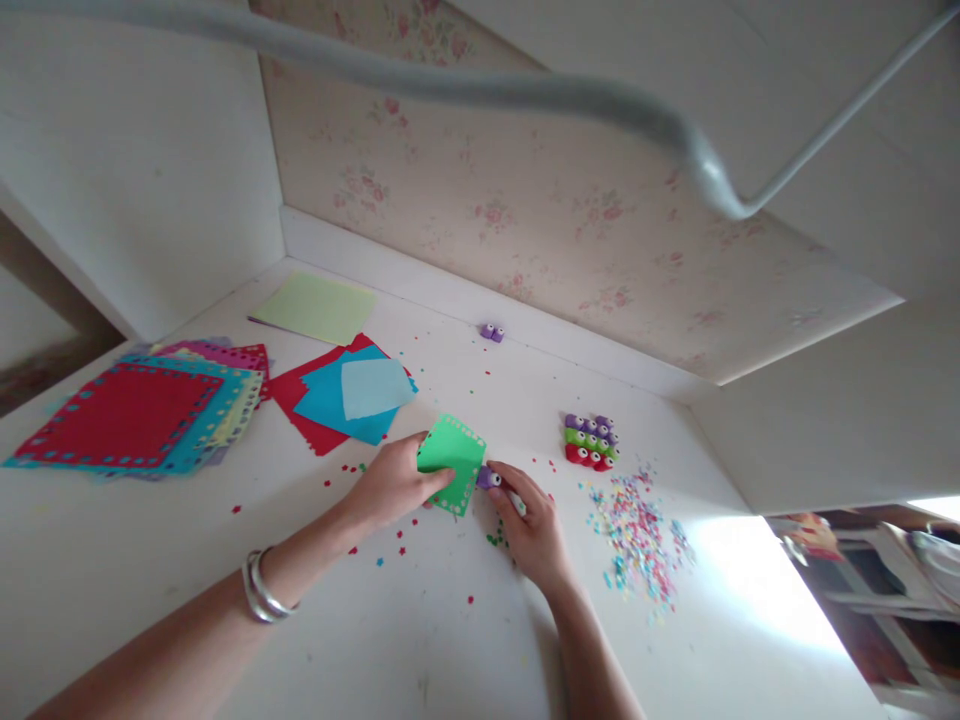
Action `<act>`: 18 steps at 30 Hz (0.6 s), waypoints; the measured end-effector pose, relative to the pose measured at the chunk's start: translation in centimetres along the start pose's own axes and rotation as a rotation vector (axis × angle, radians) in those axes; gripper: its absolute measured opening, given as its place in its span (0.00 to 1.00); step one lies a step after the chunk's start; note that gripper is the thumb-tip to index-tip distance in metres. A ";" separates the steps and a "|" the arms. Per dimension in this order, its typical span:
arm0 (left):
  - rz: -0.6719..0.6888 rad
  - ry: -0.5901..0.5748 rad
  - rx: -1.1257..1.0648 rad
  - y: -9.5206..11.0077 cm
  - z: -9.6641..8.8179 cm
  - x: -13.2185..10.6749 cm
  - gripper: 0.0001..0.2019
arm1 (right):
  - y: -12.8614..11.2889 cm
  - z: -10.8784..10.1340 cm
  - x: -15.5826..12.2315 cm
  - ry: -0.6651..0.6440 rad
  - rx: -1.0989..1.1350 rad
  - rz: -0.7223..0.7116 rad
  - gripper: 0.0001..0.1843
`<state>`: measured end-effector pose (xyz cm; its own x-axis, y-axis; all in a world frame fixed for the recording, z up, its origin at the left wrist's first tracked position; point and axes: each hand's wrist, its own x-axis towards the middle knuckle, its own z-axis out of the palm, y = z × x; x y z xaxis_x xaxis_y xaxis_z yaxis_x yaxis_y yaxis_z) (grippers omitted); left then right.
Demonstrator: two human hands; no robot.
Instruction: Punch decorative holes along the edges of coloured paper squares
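Observation:
My left hand (394, 485) pinches the near-left edge of a small green paper square (452, 460) with punched holes along its border, holding it just above the white table (420, 620). My right hand (531, 525) grips a small purple paper punch (487, 478) set against the green square's right edge, fingers curled over it. A few green punch-outs lie on the table under the right hand.
A stack of punched red and teal sheets (135, 415) lies at the left. Red, blue and pale-blue squares (349, 395) and a light-green sheet (315, 307) lie behind them. Several small punches (591, 442) cluster at the right, a lone purple punch (492, 332) near the wall, confetti (637, 535).

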<state>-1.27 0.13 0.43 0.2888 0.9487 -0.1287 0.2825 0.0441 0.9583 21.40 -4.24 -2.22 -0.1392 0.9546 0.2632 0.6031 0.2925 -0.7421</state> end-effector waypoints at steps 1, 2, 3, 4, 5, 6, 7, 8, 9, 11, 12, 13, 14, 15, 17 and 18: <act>-0.003 -0.003 -0.001 0.1 0.0 0.0 0.08 | 0.0 0.0 0.0 -0.002 0.000 0.002 0.15; -0.007 -0.005 0.000 0.1 0.0 0.0 0.08 | 0.0 0.0 0.0 -0.004 0.001 0.005 0.15; -0.010 -0.006 0.000 0.1 0.0 0.0 0.08 | 0.0 0.0 0.0 -0.006 0.002 0.006 0.15; -0.010 -0.006 -0.001 0.1 0.0 0.0 0.08 | 0.0 0.0 0.0 -0.008 0.004 0.006 0.15; -0.006 -0.006 -0.002 0.0 0.1 0.0 0.08 | 0.0 0.0 0.0 -0.009 0.006 0.005 0.15; -0.002 -0.003 -0.004 -0.1 0.1 0.1 0.09 | 0.0 0.1 0.0 -0.008 0.007 0.004 0.15; 0.001 -0.001 -0.006 -0.3 0.2 0.1 0.09 | 0.0 0.1 0.0 -0.005 0.005 0.003 0.15; 0.002 0.000 -0.004 -0.4 0.2 0.1 0.09 | 0.0 0.1 0.0 0.000 0.003 0.002 0.15; -0.001 -0.003 -0.001 -0.5 0.2 0.2 0.09 | 0.0 0.1 0.0 0.005 0.001 0.001 0.15; -0.008 -0.017 0.013 -0.5 0.1 0.2 0.10 | 0.1 0.1 0.0 0.012 0.002 -0.001 0.15; -0.006 -0.023 0.023 -0.5 0.1 0.2 0.10 | 0.1 0.1 0.0 0.013 0.004 -0.002 0.15; 0.004 -0.026 0.037 -0.4 0.0 0.2 0.10 | 0.1 0.1 0.0 0.011 0.006 -0.003 0.15; 0.017 -0.024 0.053 -0.3 -0.1 0.1 0.10 | 0.2 0.1 0.0 0.009 0.007 -0.003 0.15; 0.030 -0.020 0.068 -0.2 -0.1 0.1 0.10 | 0.2 0.1 0.0 0.008 0.007 -0.003 0.15; 0.046 -0.012 0.088 0.0 -0.2 0.0 0.10 | 0.2 0.1 0.0 0.009 0.004 -0.001 0.15; 0.047 -0.008 0.092 0.1 -0.2 0.0 0.10 | 0.2 0.1 0.0 0.009 0.001 0.002 0.15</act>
<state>-1.45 0.23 0.57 0.3107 0.9466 -0.0865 0.3508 -0.0297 0.9360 21.44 -4.18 -2.48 -0.1314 0.9546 0.2673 0.6025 0.2910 -0.7432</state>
